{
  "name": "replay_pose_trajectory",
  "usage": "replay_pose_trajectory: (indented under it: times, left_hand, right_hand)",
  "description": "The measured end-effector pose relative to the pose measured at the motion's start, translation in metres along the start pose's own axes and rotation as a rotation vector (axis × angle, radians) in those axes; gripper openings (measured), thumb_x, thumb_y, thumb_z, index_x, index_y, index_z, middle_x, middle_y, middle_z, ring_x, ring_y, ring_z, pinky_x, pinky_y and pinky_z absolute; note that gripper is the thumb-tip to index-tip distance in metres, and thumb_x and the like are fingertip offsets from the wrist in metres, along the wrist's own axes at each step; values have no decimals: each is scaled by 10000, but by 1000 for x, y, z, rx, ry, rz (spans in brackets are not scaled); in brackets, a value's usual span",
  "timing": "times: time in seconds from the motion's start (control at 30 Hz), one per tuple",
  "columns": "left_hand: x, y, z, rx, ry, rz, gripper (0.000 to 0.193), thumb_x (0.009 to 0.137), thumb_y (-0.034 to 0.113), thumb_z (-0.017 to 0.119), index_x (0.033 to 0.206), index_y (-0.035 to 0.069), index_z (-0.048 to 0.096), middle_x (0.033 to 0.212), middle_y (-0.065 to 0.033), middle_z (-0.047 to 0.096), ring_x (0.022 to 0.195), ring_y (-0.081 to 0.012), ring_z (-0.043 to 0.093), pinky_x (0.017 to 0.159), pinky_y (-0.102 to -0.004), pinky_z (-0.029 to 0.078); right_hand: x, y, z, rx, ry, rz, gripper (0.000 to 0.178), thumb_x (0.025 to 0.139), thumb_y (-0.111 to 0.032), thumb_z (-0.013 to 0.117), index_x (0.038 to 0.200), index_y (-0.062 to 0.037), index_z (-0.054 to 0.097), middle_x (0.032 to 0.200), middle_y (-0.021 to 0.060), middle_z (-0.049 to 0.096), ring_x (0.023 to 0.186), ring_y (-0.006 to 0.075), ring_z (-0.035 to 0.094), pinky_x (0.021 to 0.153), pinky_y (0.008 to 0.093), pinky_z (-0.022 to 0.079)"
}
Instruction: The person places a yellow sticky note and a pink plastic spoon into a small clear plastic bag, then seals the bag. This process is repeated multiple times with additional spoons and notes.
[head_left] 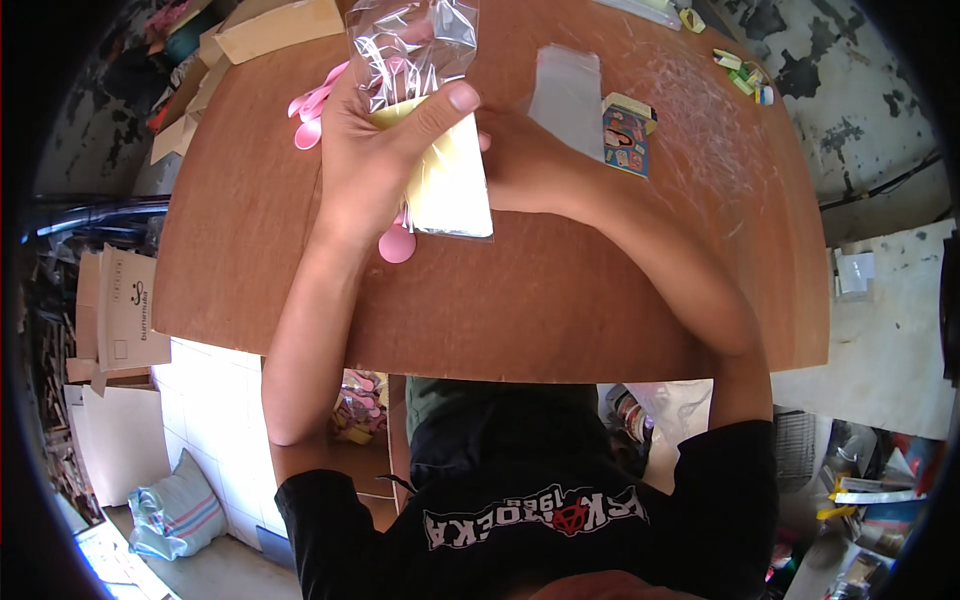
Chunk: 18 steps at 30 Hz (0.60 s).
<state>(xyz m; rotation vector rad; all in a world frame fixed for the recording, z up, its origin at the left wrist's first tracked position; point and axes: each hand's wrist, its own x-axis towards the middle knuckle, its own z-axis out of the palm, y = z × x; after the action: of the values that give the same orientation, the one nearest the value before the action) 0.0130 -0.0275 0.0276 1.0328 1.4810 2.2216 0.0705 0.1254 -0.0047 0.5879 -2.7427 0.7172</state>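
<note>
A clear plastic bag (418, 60) with a pale yellow card (450, 190) inside is held up over the table. My left hand (370, 160) is closed on it, the thumb lying across the front. My right hand (525, 165) reaches in behind the bag from the right, and its fingers are mostly hidden there. Just below the bag shows the round end of a pink plastic scoop (397, 244), the rest of it covered. Left of my left hand lie several pink plastic spoons (310, 110).
Flat clear bags (568, 95) lie on the brown table (560, 300), beside a small blue printed box (626, 140). Crumpled clear film (695, 130) spreads to the right. An open cardboard box (275, 30) stands far left. Beneath the table, a box holds several pink items (360, 400).
</note>
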Motion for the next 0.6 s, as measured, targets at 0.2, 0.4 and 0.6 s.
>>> replay_pose_trajectory:
  times: [0.2,0.4,0.6]
  left_hand:
    - [5,-2,4,-61,49,4,257,881,75,701,1109,9,604,962,-118,690,730,-148,677,603,-288,601]
    - [5,4,-2,-68,43,-46,257,857,66,731,1081,23,613,957,-105,691,717,-143,684,582,-296,614]
    - [9,-6,-4,-84,67,-8,573,797,91,804,1270,-23,500,899,-108,668,646,-187,694,536,-300,587]
  right_hand:
    - [-13,24,0,-419,4,-124,329,903,-264,580,648,-79,676,776,81,652,789,268,625,779,413,483]
    - [-40,-7,-6,-580,25,60,318,826,-374,672,708,-79,701,768,66,627,808,246,621,676,403,443]
    - [-48,-30,-11,-513,76,180,291,783,-328,729,777,-38,696,813,95,641,823,247,623,702,398,490]
